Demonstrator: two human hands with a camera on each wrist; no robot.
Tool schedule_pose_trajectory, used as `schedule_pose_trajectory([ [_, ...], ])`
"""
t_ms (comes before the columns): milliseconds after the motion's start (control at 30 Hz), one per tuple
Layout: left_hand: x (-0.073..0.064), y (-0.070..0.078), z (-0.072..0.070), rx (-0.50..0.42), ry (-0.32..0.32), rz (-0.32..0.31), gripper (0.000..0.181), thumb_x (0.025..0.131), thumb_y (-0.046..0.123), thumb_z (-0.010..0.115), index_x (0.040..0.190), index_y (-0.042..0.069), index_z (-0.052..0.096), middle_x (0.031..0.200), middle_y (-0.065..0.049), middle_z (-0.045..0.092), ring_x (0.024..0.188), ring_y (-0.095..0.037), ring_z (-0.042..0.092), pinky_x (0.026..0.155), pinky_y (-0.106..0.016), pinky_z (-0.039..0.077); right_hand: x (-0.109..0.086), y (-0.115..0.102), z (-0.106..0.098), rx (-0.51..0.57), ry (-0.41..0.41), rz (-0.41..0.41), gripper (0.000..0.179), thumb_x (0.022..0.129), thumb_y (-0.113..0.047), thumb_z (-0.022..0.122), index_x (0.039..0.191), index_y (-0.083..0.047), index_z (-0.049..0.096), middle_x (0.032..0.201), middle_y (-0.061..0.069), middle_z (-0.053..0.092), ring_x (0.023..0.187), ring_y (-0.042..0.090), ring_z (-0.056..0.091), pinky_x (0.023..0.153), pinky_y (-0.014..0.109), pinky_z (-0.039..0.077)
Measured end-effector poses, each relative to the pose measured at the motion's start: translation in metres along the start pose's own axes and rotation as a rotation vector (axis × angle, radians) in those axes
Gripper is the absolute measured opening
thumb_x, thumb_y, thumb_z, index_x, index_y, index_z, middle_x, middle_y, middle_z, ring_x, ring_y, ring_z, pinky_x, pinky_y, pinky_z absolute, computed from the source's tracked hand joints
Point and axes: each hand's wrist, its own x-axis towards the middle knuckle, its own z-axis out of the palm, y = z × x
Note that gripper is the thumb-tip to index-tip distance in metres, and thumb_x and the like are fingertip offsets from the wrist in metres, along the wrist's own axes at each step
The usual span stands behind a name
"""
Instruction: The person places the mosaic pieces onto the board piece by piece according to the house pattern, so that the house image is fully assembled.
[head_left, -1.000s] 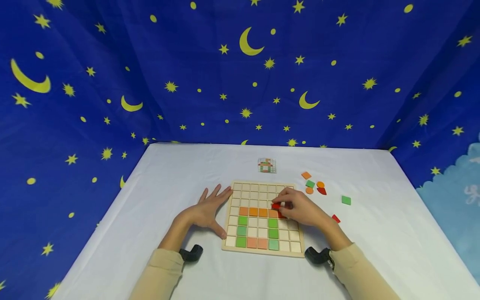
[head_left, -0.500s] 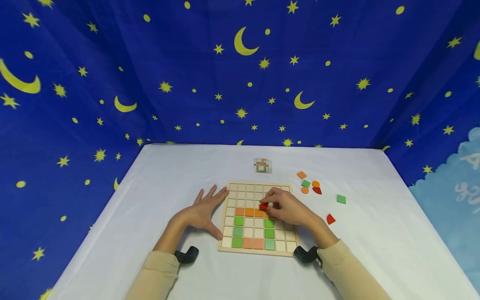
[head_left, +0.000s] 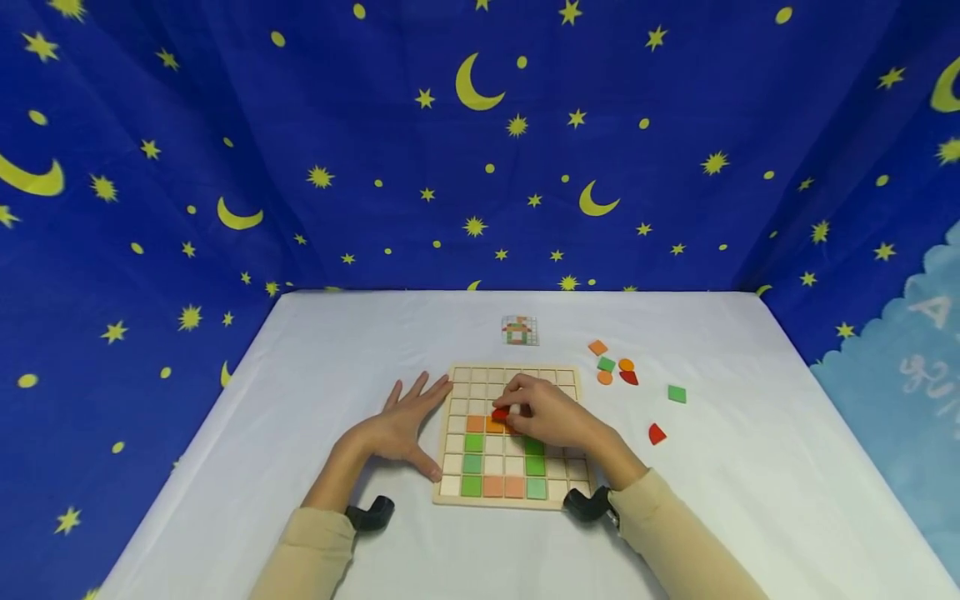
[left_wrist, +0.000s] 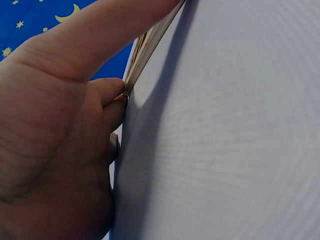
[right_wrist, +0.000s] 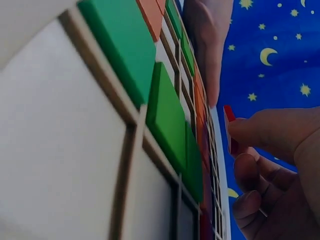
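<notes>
A square wooden grid board [head_left: 450,486] lies on the white table, with orange, green and pink tiles set in its cells. My left hand [head_left: 405,425] has its fingers spread, thumb and fingertips along the board's left edge. Over the middle of the board, my right hand [head_left: 551,412] pinches a red tile [right_wrist: 230,117] between thumb and fingers. In the head view it shows just above the orange row [head_left: 476,424]. The right wrist view has the pinched tile raised on edge, with green tiles [right_wrist: 167,117] in the grid nearby. My right hand hides part of the orange row.
A small pattern card [head_left: 521,330] lies behind the board. To the right are loose tiles: an orange square [head_left: 597,347], green squares [head_left: 677,394], orange circles [head_left: 626,365] and red quarter-rounds [head_left: 657,433]. Blue star-patterned cloth [head_left: 405,125] stands around the table.
My right hand has moved left across the board with the red tile, from near the orange row's right end to its middle. My left hand stays at the board's edge. The head view has shifted slightly.
</notes>
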Motion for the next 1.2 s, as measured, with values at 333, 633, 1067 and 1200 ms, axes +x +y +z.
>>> schedule_pose_trajectory([
  [333, -0.007, -0.006, -0.001, 0.023, 0.014, -0.014, 0.142, 0.045, 0.075, 0.079, 0.156, 0.017, 0.010, 0.161, 0.000, 0.004, 0.145, -0.028, -0.008, 0.112, -0.055, -0.010, 0.018, -0.011, 0.010, 0.001, -0.037, 0.004, 0.027, 0.090, -0.015, 0.064, 0.116, -0.013, 0.071, 0.106, -0.007, 0.058, 0.083, 0.013, 0.053, 0.073, 0.024, 0.047],
  [633, -0.006, -0.004, -0.002, 0.019, 0.011, 0.019, 0.140, 0.048, 0.072, 0.080, 0.156, 0.014, 0.012, 0.161, -0.002, 0.005, 0.144, -0.030, -0.007, 0.111, -0.056, -0.010, 0.028, -0.017, 0.018, -0.027, -0.029, 0.004, 0.027, 0.090, -0.017, 0.064, 0.115, -0.014, 0.072, 0.105, -0.006, 0.059, 0.080, 0.011, 0.053, 0.072, 0.024, 0.047],
  [1067, -0.001, -0.001, 0.000, 0.015, 0.003, 0.046, 0.138, 0.051, 0.071, 0.080, 0.156, 0.013, 0.011, 0.161, -0.003, 0.005, 0.144, -0.032, -0.007, 0.111, -0.058, -0.009, 0.040, -0.026, 0.026, -0.033, -0.076, 0.000, 0.024, 0.090, -0.016, 0.067, 0.112, -0.013, 0.073, 0.103, -0.006, 0.060, 0.076, 0.009, 0.053, 0.068, 0.021, 0.046],
  [1200, -0.001, 0.000, 0.001, 0.007, 0.007, 0.035, 0.139, 0.049, 0.070, 0.081, 0.156, 0.014, 0.012, 0.161, -0.003, 0.005, 0.145, -0.031, -0.007, 0.111, -0.058, -0.009, 0.044, -0.029, 0.029, -0.036, -0.087, -0.009, 0.023, 0.089, -0.018, 0.068, 0.111, -0.013, 0.073, 0.103, -0.005, 0.060, 0.075, 0.007, 0.054, 0.067, 0.020, 0.046],
])
